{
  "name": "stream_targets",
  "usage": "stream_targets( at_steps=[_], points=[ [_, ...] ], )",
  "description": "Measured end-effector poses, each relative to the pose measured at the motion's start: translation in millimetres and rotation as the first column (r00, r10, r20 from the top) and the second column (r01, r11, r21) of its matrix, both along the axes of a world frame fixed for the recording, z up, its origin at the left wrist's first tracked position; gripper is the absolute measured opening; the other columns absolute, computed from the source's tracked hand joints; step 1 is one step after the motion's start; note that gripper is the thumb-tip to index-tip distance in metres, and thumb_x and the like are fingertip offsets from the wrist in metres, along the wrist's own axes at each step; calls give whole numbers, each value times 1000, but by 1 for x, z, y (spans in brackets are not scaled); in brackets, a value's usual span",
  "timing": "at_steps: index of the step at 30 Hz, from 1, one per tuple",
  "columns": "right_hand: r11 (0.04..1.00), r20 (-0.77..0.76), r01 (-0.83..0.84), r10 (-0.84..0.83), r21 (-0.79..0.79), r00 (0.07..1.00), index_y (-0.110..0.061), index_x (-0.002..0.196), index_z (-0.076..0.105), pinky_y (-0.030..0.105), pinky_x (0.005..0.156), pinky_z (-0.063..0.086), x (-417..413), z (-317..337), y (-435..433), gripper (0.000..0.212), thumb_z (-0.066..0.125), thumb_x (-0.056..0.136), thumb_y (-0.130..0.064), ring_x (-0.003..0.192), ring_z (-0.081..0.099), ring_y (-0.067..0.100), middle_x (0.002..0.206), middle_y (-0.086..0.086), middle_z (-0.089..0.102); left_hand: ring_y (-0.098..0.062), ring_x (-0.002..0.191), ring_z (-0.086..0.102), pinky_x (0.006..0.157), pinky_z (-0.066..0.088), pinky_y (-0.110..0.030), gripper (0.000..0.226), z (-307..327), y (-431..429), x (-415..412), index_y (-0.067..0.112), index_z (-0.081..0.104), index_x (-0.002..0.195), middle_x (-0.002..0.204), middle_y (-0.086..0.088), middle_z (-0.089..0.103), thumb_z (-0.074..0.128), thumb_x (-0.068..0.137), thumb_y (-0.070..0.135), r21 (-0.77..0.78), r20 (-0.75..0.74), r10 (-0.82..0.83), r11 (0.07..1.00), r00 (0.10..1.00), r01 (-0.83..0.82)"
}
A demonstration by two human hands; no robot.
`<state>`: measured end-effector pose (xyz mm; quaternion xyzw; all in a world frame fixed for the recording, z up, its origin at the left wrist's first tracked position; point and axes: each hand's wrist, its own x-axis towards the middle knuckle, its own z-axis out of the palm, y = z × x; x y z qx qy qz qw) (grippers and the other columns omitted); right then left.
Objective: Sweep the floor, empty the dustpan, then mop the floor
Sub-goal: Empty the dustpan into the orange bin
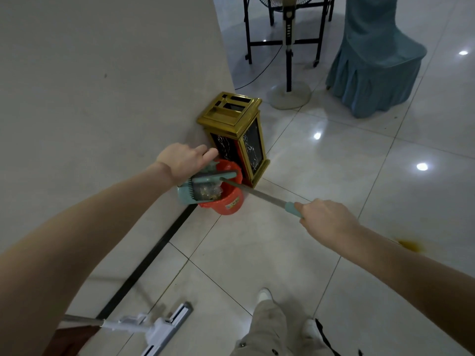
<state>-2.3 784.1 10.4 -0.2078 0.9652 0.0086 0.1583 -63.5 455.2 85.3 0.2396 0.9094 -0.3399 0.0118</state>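
Observation:
A teal dustpan [191,192] is tipped over the rim of a red bucket [229,199] that stands against the wall. Scraps of litter show inside the pan. My left hand [185,160] grips the top edge of the pan. Its long metal handle [259,193] runs out to the right, and my right hand [325,218] is closed around the teal grip at its end. A white flat mop [156,327] lies on the floor at the lower left, its pole running off toward the left edge.
A gold and black bin [237,136] stands right behind the bucket by the wall [90,98]. Farther back are a pedestal fan [289,93], a black metal frame [282,42] and a teal-covered chair [372,68]. A yellow stain [411,244] marks the tiles at right.

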Motion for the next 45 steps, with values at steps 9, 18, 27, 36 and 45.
stream_targets(
  at_steps=[9, 18, 27, 36, 45],
  points=[
    [989, -67, -29, 39, 144, 997, -17, 135, 44, 30, 51, 39, -6, 11, 15, 36, 42, 99, -16, 66, 50, 25, 64, -1, 34, -30, 73, 63, 49, 47, -35, 53, 1, -2, 6, 19, 18, 127, 108, -7, 51, 54, 89, 8, -30, 24, 22, 999, 999, -22],
    [998, -37, 47, -45, 52, 998, -22, 128, 50, 28, 57, 46, -17, 20, 44, 31, 43, 99, -28, 68, 55, 18, 71, -4, 42, -29, 73, 63, 49, 44, -35, 56, 4, -2, 5, 20, 12, 124, 109, -6, 51, 52, 88, 6, -64, 27, 6, 998, 1000, -4],
    [999, 20, 50, -50, -21, 999, -19, 129, 55, 29, 53, 38, -17, 15, 4, 34, 45, 97, -18, 68, 52, 25, 74, 2, 46, -31, 68, 62, 43, 34, -33, 40, 4, 1, -2, 16, 30, 126, 103, -8, 53, 51, 92, 14, 0, -17, 51, 999, 999, -51],
    [999, 17, 45, -45, 3, 999, -19, 131, 54, 26, 43, 27, -18, 19, 4, 34, 46, 97, -19, 65, 50, 23, 69, -1, 41, -34, 72, 64, 44, 32, -33, 27, 6, -8, -9, 14, 34, 122, 103, -8, 56, 45, 97, 20, 33, -54, 46, 998, 997, -44],
    [1000, -24, -2, 2, -3, 1000, -23, 129, 52, 24, 48, 37, -26, 24, 27, 33, 44, 98, -28, 66, 55, 17, 77, -2, 50, -33, 71, 64, 43, 32, -33, 32, 5, -11, -9, 13, 36, 129, 106, -10, 55, 41, 98, 21, 14, -42, 40, 999, 998, -39]
  ],
)
